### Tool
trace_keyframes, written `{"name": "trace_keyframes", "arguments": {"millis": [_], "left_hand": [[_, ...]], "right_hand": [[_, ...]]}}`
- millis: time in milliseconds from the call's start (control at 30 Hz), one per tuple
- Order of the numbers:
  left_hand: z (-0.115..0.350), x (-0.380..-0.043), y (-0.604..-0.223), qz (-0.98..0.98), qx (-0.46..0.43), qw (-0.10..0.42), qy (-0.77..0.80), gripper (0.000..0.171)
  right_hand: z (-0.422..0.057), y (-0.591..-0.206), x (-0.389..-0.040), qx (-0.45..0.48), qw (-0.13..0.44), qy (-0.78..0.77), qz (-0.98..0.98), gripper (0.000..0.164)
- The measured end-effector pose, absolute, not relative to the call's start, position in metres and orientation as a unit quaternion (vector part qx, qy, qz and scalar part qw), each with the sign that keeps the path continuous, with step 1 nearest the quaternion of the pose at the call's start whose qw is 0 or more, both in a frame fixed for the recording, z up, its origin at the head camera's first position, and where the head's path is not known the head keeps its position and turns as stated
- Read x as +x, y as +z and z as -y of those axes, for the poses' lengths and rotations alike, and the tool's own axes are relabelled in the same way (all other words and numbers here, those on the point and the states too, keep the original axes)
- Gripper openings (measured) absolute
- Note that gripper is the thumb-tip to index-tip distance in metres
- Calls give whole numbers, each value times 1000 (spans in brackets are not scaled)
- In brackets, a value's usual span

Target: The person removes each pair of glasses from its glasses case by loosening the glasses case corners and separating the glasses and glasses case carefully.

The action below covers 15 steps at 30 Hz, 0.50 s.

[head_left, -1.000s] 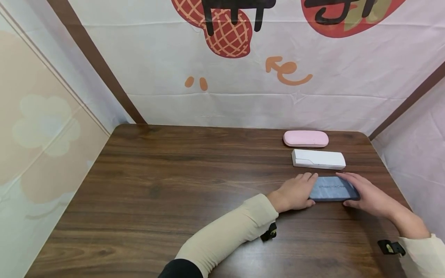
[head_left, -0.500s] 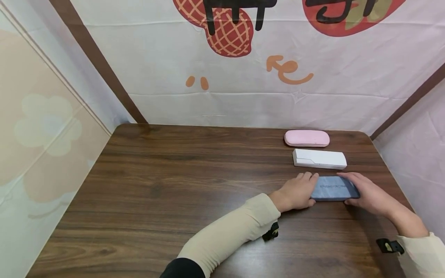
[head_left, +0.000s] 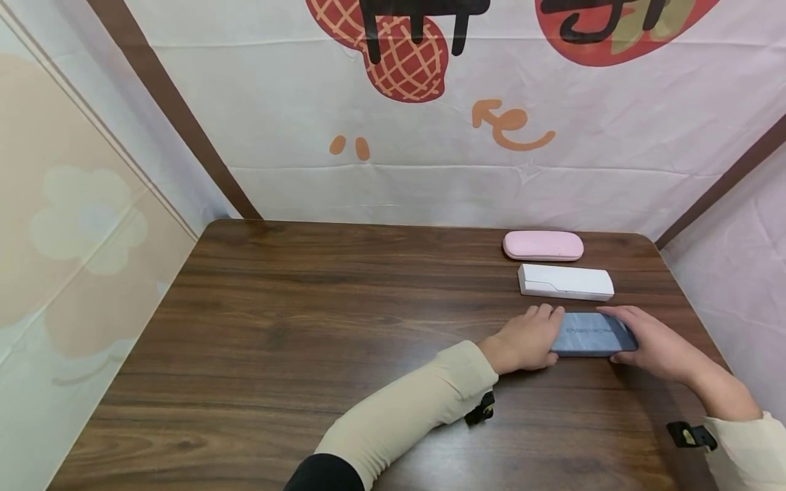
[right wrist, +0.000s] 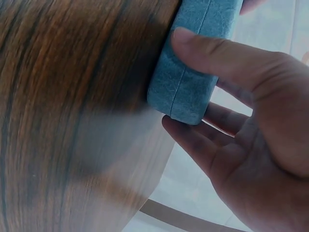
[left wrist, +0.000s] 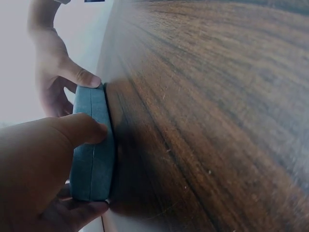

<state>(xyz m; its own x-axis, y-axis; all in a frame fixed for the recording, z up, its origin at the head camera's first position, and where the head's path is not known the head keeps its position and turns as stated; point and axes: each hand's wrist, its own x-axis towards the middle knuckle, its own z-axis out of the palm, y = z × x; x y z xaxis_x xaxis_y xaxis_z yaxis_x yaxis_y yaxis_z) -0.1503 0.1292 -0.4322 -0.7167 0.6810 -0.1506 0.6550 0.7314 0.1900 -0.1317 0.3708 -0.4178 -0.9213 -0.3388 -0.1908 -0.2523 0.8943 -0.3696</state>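
A blue glasses case [head_left: 592, 334] with faint lettering on its lid lies on the table, towards the right. My left hand [head_left: 528, 339] grips its left end, and my right hand [head_left: 660, 344] holds the right end. From the left wrist, the left thumb [left wrist: 91, 129] presses the long side of the case, near its seam, with fingers around the end. In the right wrist view the right thumb [right wrist: 190, 46] lies on that same side while fingers curl at the corner. The lid looks closed. Part of the far side is hidden behind the hands.
Just behind the blue case lies a white oblong case [head_left: 566, 282]. Farther back, near the table's rear edge, is a pink glasses case [head_left: 543, 245]. The brown wooden table [head_left: 276, 327] meets a printed cloth backdrop [head_left: 399, 184] behind.
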Motion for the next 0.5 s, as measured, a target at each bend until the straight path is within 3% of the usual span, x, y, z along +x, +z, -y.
{"name": "trace_keyframes", "arguments": {"millis": [500], "left_hand": [[-120, -157, -426, -918, 371, 114, 80, 83]], "right_hand": [[-366, -409, -133, -169, 115, -163, -965, 83]]}}
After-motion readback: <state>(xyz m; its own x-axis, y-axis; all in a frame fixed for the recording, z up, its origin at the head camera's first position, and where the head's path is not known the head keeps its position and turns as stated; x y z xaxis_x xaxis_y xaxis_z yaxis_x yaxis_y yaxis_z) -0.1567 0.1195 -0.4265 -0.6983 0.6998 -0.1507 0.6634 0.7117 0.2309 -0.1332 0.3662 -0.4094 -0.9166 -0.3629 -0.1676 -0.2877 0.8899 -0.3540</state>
